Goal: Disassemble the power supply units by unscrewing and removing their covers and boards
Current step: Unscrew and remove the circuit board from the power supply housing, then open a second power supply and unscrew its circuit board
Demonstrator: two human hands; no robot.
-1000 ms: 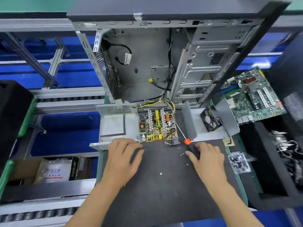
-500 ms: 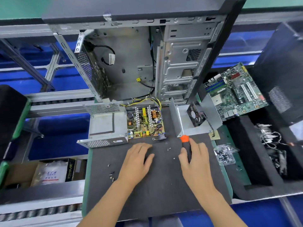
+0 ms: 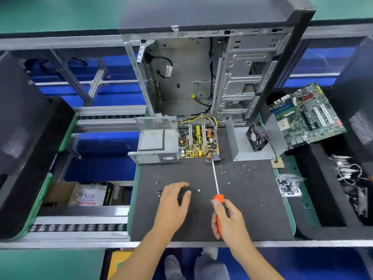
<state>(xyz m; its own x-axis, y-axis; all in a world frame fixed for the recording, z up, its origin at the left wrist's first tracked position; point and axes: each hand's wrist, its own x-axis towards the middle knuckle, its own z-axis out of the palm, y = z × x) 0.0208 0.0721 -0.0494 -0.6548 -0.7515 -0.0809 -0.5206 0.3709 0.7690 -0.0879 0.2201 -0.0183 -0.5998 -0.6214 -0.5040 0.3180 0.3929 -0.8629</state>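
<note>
Left of the work mat (image 3: 201, 223), a cardboard box (image 3: 60, 191) holding a bagged item sits on the lower shelf.

On the mat's far edge stands 1 power supply housing (image 3: 156, 141), opened, with perforated walls. Touching its right side lies 1 power supply board (image 3: 197, 141), already out of the housing, its wire bundle trailing back toward the 1 computer case (image 3: 201, 77) standing open behind.

The left hand (image 3: 173, 201) hovers over or rests on the mat with fingers loosely curled, holding nothing. A few loose screws (image 3: 158, 191) lie just beside it; more are scattered toward the right. At least 10 show; an exact count cannot be made.

The right hand (image 3: 227, 219) is clamped round the orange handle of 1 screwdriver (image 3: 217, 184), whose tip points at the board's near right corner.

Further right: 1 bent metal cover (image 3: 242, 144), with 1 fan (image 3: 256, 138) against it, 1 bag of small parts (image 3: 289, 183), and 1 motherboard (image 3: 308, 114) leaning at the mat's far right.

Judgement: cover and board of this unit appear separated; the step in hand is likely clearing the loose screws. The next move calls for gathering the screws with the free hand and keeping the screwdriver tip clear of the board's wiring.
</note>
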